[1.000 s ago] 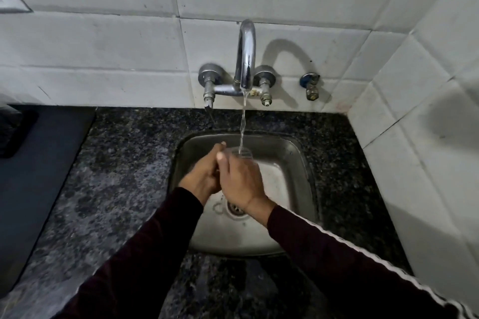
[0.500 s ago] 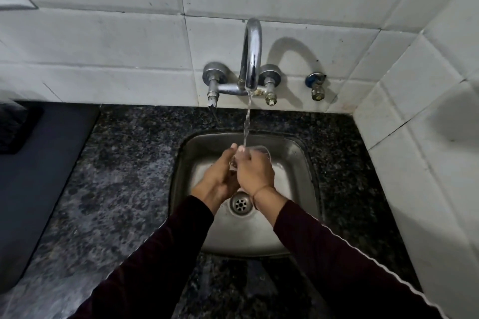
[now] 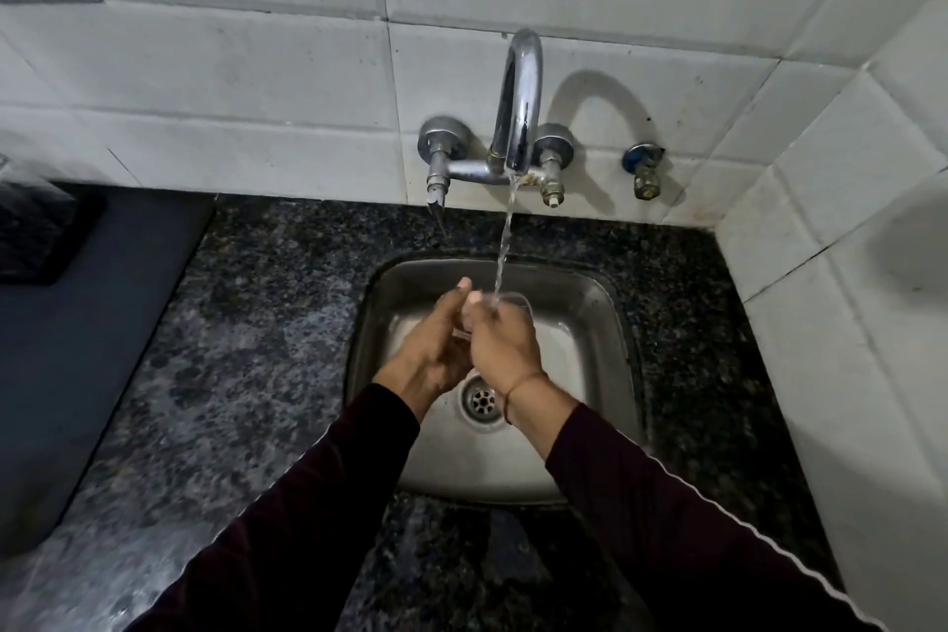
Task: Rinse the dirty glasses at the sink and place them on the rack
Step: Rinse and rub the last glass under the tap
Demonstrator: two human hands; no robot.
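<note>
White tiles back a dark stone bench. Both hands, left hand (image 3: 433, 349) and right hand (image 3: 500, 349), curl around 1 clear glass (image 3: 505, 305) held under the tap (image 3: 520, 113) stream over the sink (image 3: 623, 323). Rinsing looks underway; no rack is visible, so placing remains.

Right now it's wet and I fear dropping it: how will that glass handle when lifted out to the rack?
The glass is likely slippery, since water from the tap runs onto it. It looks thin and clear, so probably light but fragile over the steel sink. Both the left hand and right hand hold it; a one-handed grip may be less sure.
</note>
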